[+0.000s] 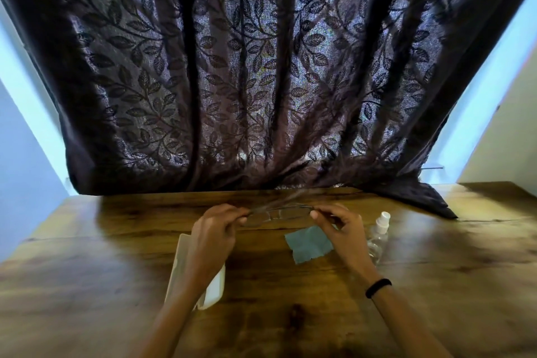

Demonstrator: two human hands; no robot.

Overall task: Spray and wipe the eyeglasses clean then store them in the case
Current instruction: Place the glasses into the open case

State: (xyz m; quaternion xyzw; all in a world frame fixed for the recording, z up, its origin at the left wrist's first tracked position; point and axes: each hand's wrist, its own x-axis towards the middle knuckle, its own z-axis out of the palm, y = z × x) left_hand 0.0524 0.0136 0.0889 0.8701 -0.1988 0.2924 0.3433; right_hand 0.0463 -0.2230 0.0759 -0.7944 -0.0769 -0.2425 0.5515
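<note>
Thin-framed eyeglasses hang blurred above the wooden table, held at both ends. My left hand pinches the left end and my right hand pinches the right end. A blue cleaning cloth lies flat on the table below my right hand. A clear spray bottle with a white top stands just right of my right wrist. A white glasses case lies open under my left forearm, partly hidden by it.
A dark leaf-patterned curtain hangs at the table's far edge, and its lower right corner drapes onto the tabletop. Pale walls flank it. A black band circles my right wrist.
</note>
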